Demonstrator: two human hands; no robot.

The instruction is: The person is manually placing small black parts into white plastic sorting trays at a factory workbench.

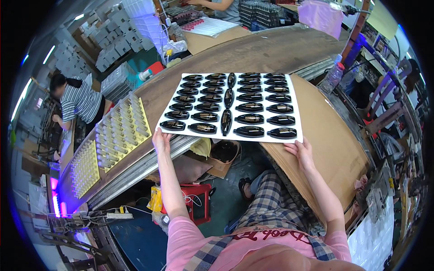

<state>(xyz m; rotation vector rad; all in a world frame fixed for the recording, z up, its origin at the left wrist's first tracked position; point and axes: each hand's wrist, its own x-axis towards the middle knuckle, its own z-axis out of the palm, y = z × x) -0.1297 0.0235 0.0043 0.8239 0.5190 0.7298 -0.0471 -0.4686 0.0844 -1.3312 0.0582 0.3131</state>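
Between my two hands I hold a white tray (216, 103) by its near corners. Rows of glossy black, bottle-shaped pieces (249, 119) with small gold marks lie on it, and a middle column of them (226, 122) is turned lengthwise. My left hand (161, 139) is closed on the near left corner, its fingers partly under the tray. At the near right corner my right hand (300, 151) grips the edge the same way. The tray's far part is over the brown conveyor belt, and its right side is over a cardboard sheet (334, 144).
Yellow boards with upright clear pieces (123, 131) stand on the belt (226, 52) at left. A person in a striped top (81, 101) sits beyond it. A plastic bottle (333, 77) stands at right. Below are a red stool (199, 205) and a cardboard box (224, 167).
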